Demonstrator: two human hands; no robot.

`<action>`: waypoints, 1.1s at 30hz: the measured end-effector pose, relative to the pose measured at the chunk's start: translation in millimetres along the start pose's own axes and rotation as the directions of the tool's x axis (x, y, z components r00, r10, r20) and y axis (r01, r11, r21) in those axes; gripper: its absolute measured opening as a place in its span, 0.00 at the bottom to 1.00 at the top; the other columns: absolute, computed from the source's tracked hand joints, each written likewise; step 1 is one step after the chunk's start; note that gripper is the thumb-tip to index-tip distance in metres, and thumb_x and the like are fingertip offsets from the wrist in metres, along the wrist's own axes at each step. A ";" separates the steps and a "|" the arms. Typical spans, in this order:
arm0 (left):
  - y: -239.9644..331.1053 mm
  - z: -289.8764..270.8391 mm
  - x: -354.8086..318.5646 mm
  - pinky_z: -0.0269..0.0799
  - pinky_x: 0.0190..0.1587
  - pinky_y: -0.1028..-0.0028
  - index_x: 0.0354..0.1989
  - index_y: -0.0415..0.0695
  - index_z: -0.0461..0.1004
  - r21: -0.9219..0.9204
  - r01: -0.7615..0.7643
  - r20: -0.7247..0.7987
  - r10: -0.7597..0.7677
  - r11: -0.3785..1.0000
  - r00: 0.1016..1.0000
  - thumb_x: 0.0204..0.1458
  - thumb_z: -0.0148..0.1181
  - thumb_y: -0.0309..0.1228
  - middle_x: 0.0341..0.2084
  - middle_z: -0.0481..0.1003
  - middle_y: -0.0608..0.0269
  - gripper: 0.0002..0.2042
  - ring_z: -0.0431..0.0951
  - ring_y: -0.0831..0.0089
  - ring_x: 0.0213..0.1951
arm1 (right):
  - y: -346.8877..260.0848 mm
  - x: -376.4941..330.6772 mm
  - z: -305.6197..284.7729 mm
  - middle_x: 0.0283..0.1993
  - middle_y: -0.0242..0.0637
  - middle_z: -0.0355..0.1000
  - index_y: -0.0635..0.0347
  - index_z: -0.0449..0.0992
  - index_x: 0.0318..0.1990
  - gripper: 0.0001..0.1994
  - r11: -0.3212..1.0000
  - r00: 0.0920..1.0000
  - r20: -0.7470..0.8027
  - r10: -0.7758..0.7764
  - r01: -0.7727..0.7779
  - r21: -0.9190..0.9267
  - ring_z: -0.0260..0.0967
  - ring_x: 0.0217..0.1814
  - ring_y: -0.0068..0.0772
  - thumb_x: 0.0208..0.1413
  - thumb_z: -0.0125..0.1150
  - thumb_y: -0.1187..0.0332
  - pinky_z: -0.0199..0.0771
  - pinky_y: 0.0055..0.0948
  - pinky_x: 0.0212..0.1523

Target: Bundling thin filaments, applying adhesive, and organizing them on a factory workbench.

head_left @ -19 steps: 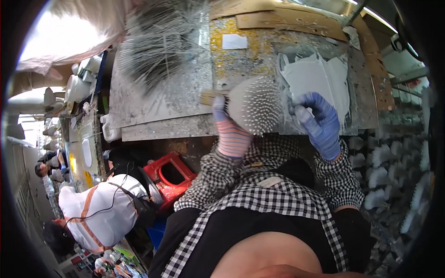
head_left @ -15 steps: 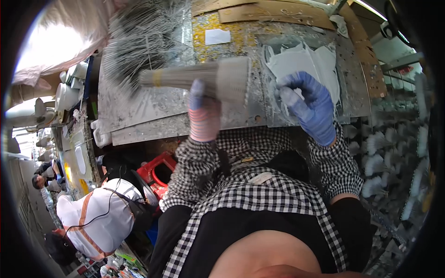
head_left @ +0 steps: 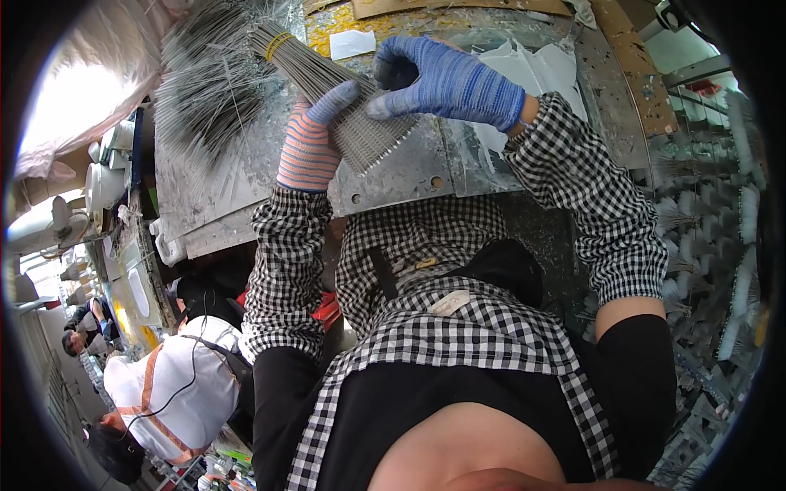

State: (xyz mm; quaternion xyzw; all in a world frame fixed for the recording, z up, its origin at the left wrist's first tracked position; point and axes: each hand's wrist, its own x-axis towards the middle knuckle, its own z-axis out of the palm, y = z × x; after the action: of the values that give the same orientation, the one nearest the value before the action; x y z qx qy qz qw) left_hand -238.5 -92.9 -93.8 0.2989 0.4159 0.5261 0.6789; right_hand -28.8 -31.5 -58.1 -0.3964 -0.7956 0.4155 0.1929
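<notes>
Head view, clock read from the middle, 12 at top. Hands: two, both gloved.

Left hand [head_left: 309, 147], pink-striped with a blue thumb, at 11 o'clock. Its fingers are clamped on one bundle [head_left: 327, 82] of thin grey rods, thumb across the upper side, the rest hidden behind. Rods too fine to count.

Bundle lies between 11 and 12, tilted over the tabletop [head_left: 401, 184]: narrow end, wrapped in a yellow band [head_left: 278, 46], points between 10 and 11; flared end, edged with pale tips, points to 5.

Right hand [head_left: 446, 82], blue-striped, between 12 and 1. Index finger and thumb curve with a gap between them; thumb tip overlaps the bundle's side. Cannot tell whether it presses.

On the tabletop: one large loose heap of grey rods [head_left: 213, 90] between 10 and 11; one white paper [head_left: 352, 43] just before 12; one white layer [head_left: 553, 74] at 1, partly behind the right hand. Two round holes [head_left: 355, 198] near the close edge, at 11 and 1.

Others: one person in a white top [head_left: 168, 393] at 8; a second, farther person [head_left: 82, 331] between 8 and 9.
</notes>
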 end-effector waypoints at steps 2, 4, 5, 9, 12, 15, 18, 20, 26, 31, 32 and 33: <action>-0.2 -1.8 1.9 0.82 0.50 0.59 0.53 0.35 0.70 -0.015 0.041 0.034 -0.040 0.999 0.999 0.52 0.63 0.26 0.43 0.78 0.50 0.20 0.82 0.58 0.45 | 6.5 -0.2 0.9 0.39 0.34 0.74 0.61 0.75 0.46 0.29 0.995 0.997 0.063 -0.049 0.044 0.090 0.73 0.43 0.27 0.44 0.78 0.50 0.75 0.29 0.51; -3.9 -4.2 5.5 0.84 0.48 0.60 0.52 0.37 0.69 -0.028 0.084 0.071 -0.082 0.996 0.994 0.50 0.64 0.23 0.41 0.78 0.52 0.20 0.82 0.59 0.43 | 7.7 -4.5 3.3 0.39 0.35 0.75 0.62 0.75 0.46 0.28 0.999 0.999 0.042 -0.030 0.028 0.042 0.73 0.44 0.28 0.45 0.77 0.52 0.75 0.30 0.52; -8.8 -7.2 7.8 0.83 0.48 0.60 0.52 0.37 0.69 -0.021 0.073 0.071 -0.071 0.997 0.995 0.49 0.63 0.22 0.40 0.78 0.52 0.20 0.81 0.59 0.44 | 6.6 -6.9 4.7 0.40 0.35 0.75 0.62 0.75 0.47 0.27 1.000 1.000 0.021 -0.016 0.017 -0.009 0.74 0.44 0.29 0.45 0.76 0.53 0.75 0.30 0.53; -12.4 -7.4 12.8 0.82 0.49 0.62 0.50 0.37 0.70 0.042 0.070 0.085 -0.074 0.997 0.994 0.47 0.60 0.19 0.40 0.78 0.53 0.19 0.81 0.60 0.43 | 3.6 -19.7 9.3 0.41 0.37 0.75 0.61 0.74 0.49 0.25 0.997 0.999 -0.044 0.003 -0.006 -0.083 0.75 0.45 0.32 0.46 0.73 0.59 0.75 0.31 0.54; -16.1 -1.4 13.3 0.81 0.48 0.63 0.51 0.38 0.69 0.056 -0.002 0.095 -0.003 0.998 0.995 0.47 0.59 0.19 0.39 0.77 0.55 0.20 0.80 0.62 0.41 | 11.1 -26.1 11.1 0.41 0.37 0.76 0.58 0.76 0.47 0.20 0.976 0.984 -0.117 -0.132 0.108 -0.191 0.75 0.43 0.34 0.47 0.71 0.62 0.76 0.32 0.53; -15.4 1.7 12.9 0.80 0.47 0.65 0.53 0.39 0.68 0.057 -0.052 0.104 0.046 0.997 0.993 0.47 0.58 0.18 0.38 0.77 0.56 0.21 0.80 0.64 0.41 | 18.5 -30.8 11.2 0.41 0.36 0.76 0.55 0.78 0.44 0.15 0.958 0.980 -0.097 -0.176 0.148 -0.244 0.75 0.42 0.34 0.49 0.69 0.62 0.76 0.32 0.52; -13.7 22.7 10.8 0.78 0.50 0.64 0.50 0.37 0.72 0.216 -0.151 0.028 0.149 0.965 0.988 0.45 0.57 0.21 0.40 0.78 0.56 0.20 0.79 0.64 0.41 | 27.5 -36.0 10.0 0.35 0.33 0.76 0.51 0.81 0.42 0.12 0.871 0.889 -0.233 -0.395 0.282 -0.401 0.75 0.35 0.32 0.51 0.68 0.60 0.78 0.32 0.46; -15.3 20.7 15.6 0.80 0.47 0.66 0.53 0.39 0.68 0.230 -0.162 0.035 0.158 0.960 0.987 0.47 0.58 0.19 0.37 0.78 0.57 0.21 0.80 0.66 0.39 | 11.7 -41.1 2.8 0.33 0.32 0.80 0.44 0.83 0.37 0.10 0.933 0.996 -0.088 -0.009 -0.023 -0.359 0.79 0.38 0.33 0.51 0.67 0.55 0.79 0.34 0.48; -23.3 33.8 32.2 0.80 0.47 0.67 0.54 0.40 0.69 0.244 -0.234 0.077 0.222 0.941 0.972 0.46 0.56 0.20 0.39 0.78 0.57 0.23 0.80 0.66 0.41 | 22.7 -45.7 0.3 0.34 0.32 0.82 0.44 0.81 0.47 0.14 0.915 0.991 -0.115 0.070 -0.110 -0.388 0.81 0.38 0.30 0.56 0.64 0.53 0.80 0.32 0.49; -26.2 40.4 54.3 0.82 0.47 0.64 0.52 0.38 0.70 0.230 -0.194 0.093 0.177 0.954 0.980 0.46 0.57 0.21 0.38 0.78 0.55 0.21 0.81 0.63 0.40 | 35.6 -50.8 -8.8 0.39 0.34 0.82 0.47 0.78 0.53 0.19 0.930 0.985 -0.133 0.109 -0.148 -0.337 0.81 0.41 0.32 0.58 0.62 0.51 0.79 0.31 0.51; -27.1 43.2 58.0 0.82 0.47 0.64 0.52 0.38 0.71 0.240 -0.211 0.115 0.187 0.948 0.975 0.46 0.57 0.21 0.38 0.78 0.55 0.20 0.81 0.63 0.40 | 38.9 -52.7 -11.8 0.42 0.35 0.82 0.47 0.77 0.55 0.20 0.939 0.983 -0.133 0.127 -0.163 -0.304 0.81 0.44 0.33 0.59 0.61 0.50 0.79 0.32 0.53; -29.5 39.1 65.5 0.81 0.46 0.64 0.50 0.42 0.73 0.255 -0.162 0.113 0.137 0.953 0.984 0.45 0.64 0.25 0.37 0.79 0.57 0.20 0.82 0.63 0.39 | 40.7 -55.0 -17.0 0.42 0.35 0.82 0.47 0.77 0.55 0.20 0.938 0.983 -0.131 0.131 -0.166 -0.305 0.81 0.44 0.33 0.59 0.61 0.50 0.79 0.32 0.53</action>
State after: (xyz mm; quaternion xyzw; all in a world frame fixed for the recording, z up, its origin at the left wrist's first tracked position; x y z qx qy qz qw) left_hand -183.8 -36.5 -116.6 0.4414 0.4259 0.5015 0.6102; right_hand 34.8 -52.5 -80.2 -0.5030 -0.8078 0.2745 0.1381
